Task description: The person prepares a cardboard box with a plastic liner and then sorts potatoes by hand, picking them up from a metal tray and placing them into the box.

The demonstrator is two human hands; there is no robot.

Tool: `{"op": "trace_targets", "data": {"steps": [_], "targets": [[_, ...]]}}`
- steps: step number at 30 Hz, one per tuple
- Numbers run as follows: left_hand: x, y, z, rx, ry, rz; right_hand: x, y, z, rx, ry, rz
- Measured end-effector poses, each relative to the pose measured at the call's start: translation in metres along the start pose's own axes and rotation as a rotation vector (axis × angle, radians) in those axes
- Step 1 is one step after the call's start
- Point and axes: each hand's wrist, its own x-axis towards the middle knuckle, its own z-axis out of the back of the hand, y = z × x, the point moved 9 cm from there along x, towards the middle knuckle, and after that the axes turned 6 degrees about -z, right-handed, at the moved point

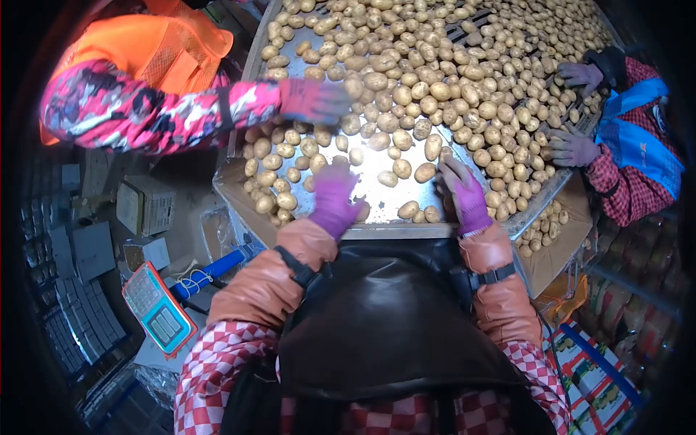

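Note:
Many potatoes (435, 90) cover a metal sorting table (378, 164). My left hand (335, 199), in a purple glove, is over the near left part of the metal, its fingers spread and blurred at the tips, beside several potatoes. My right hand (462, 192), gloved in purple and grey, is at the right side of the bare metal, with its fingers extended forward and touching or nearly touching a potato (425, 172). The space under its palm is hidden.
A co-worker's gloved hand (315, 100) reaches over the potatoes from the left. Another person's two gloved hands (573, 147) are at the right edge. Cardboard boxes (147, 206) and a digital scale (159, 308) stand at lower left; more potatoes (542, 226) lie at the right corner.

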Motion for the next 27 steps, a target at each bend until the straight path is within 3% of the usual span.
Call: {"op": "trace_targets", "data": {"steps": [1, 2, 3, 5, 8, 10, 12, 13, 14, 15, 16, 17, 19, 21, 22, 24, 27], "targets": [[0.001, -0.029, -0.011, -0.014, 0.134, -0.181, 0.004, 0.018, -0.015, -0.127, 0.013, 0.217], [-0.009, -0.034, -0.022, 0.005, 0.183, -0.258, 0.008, 0.028, -0.026, -0.167, 0.039, 0.222], [-0.016, -0.019, -0.024, 0.013, 0.219, -0.153, 0.014, 0.049, -0.026, -0.496, -0.063, 0.327], [-0.031, 0.014, -0.025, 0.022, 0.300, 0.064, 0.053, 0.030, -0.012, -0.234, -0.058, 0.246], [-0.062, 0.036, -0.019, -0.143, 0.244, 0.213, 0.093, 0.032, 0.016, -0.473, -0.228, 0.473], [-0.071, 0.037, -0.001, -0.116, 0.084, 0.197, 0.093, 0.014, -0.021, -1.165, -0.337, 0.610], [-0.069, 0.050, 0.017, -0.160, 0.017, 0.290, 0.066, 0.024, -0.078, -1.116, -0.054, 0.375], [-0.060, 0.053, 0.025, -0.190, -0.013, 0.325, 0.041, 0.031, -0.103, -1.197, -0.089, 0.452], [-0.037, 0.044, 0.048, -0.060, -0.069, 0.240, 0.037, 0.000, -0.125, -1.393, -0.090, 0.562], [-0.024, 0.048, 0.049, -0.079, -0.130, 0.211, 0.010, 0.007, -0.143, -1.397, -0.012, 0.574], [-0.009, 0.056, 0.049, -0.099, -0.191, 0.183, 0.012, -0.038, -0.153, -1.309, 0.147, 0.458], [0.008, 0.064, 0.050, -0.119, -0.255, 0.154, -0.002, -0.046, -0.174, -1.481, 0.439, 0.327], [0.056, 0.073, 0.042, -0.184, -0.302, 0.121, -0.027, -0.035, -0.184, -1.335, 0.452, 0.560], [0.109, 0.073, 0.033, -0.081, -0.243, 0.105, -0.014, -0.041, -0.173, -1.170, 0.441, 0.550], [0.120, 0.072, 0.015, 0.038, -0.188, 0.201, -0.010, -0.042, -0.165, -1.088, 0.434, 0.544], [0.118, 0.065, -0.017, 0.166, -0.099, 0.304, -0.014, -0.030, -0.145, -0.983, 0.338, 0.553], [0.080, 0.046, -0.033, 0.123, 0.053, 0.118, -0.023, 0.004, -0.105, -0.798, 0.181, 0.588]]}}
